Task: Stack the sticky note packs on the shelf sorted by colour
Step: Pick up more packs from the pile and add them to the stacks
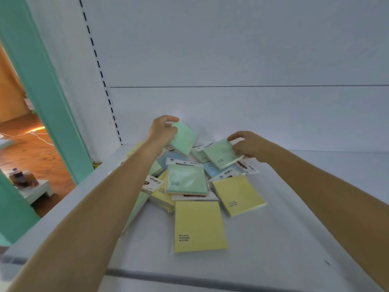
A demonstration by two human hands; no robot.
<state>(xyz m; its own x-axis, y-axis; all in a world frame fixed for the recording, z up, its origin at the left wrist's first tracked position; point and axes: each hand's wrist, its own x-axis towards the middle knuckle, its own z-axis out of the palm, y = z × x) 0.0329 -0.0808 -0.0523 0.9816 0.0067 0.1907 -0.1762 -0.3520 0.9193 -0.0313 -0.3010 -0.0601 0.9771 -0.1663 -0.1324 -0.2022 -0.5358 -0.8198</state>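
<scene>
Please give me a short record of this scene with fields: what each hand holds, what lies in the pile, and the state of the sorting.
left hand: holds a green pack, lifted above the pile
right hand: grips another green pack by its edge
pile: mixed yellow, green and blue packs, overlapping
surface: white shelf
sorting: no colour stacks visible yet
</scene>
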